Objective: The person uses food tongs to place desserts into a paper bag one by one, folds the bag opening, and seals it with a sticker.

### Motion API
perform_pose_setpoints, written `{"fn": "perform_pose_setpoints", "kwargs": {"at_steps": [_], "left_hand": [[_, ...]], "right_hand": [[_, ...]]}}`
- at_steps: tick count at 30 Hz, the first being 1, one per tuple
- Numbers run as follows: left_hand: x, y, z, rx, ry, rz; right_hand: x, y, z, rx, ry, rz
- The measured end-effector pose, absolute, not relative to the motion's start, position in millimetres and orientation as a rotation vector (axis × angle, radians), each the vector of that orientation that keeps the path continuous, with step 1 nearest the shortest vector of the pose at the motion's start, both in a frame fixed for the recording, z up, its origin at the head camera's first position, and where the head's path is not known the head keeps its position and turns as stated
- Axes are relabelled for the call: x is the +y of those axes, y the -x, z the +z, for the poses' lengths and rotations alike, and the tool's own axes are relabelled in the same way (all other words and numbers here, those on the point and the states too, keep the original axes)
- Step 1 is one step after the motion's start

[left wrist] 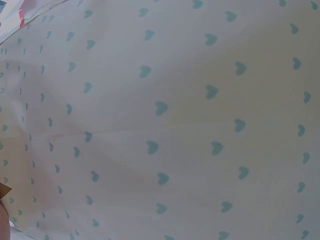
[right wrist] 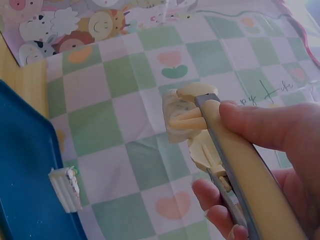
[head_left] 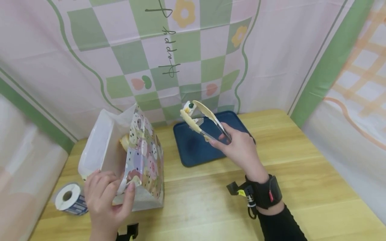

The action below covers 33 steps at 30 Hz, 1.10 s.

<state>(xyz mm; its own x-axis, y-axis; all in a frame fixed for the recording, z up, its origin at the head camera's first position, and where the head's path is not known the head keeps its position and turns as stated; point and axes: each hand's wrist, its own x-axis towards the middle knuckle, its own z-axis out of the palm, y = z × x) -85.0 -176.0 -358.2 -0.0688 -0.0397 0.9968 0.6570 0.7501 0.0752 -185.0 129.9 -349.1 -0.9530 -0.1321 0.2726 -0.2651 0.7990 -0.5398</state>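
My left hand (head_left: 105, 195) grips the near rim of a paper bag (head_left: 147, 157) printed with cartoon animals, thumb on the outside. The bag stands with its mouth spread, and a yellowish-brown rounded item (head_left: 124, 143) shows inside. My right hand (head_left: 241, 147) holds metal tongs (head_left: 217, 124) with cream tips. Between those tips sits a small white piece (head_left: 189, 107) with green and yellow marks, raised above the blue tray (head_left: 188, 147). Another small whitish ridged piece (right wrist: 66, 190) lies at the tray's edge in the right wrist view.
A roll of labels (head_left: 67, 197) stands left of the bag on the wooden table (head_left: 205, 201). Behind the tray hangs a checked cloth (head_left: 187, 47). A pale surface with teal hearts (left wrist: 160, 107) fills most of the left wrist view.
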Motion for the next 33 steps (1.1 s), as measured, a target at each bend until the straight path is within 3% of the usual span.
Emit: {"fn": "perform_pose_setpoints", "kwargs": {"at_steps": [33], "left_hand": [[-176, 81, -358, -1.576, 0.533, -0.605]], "right_hand": [[99, 158, -321, -2.65, -0.551, 0.768]]}}
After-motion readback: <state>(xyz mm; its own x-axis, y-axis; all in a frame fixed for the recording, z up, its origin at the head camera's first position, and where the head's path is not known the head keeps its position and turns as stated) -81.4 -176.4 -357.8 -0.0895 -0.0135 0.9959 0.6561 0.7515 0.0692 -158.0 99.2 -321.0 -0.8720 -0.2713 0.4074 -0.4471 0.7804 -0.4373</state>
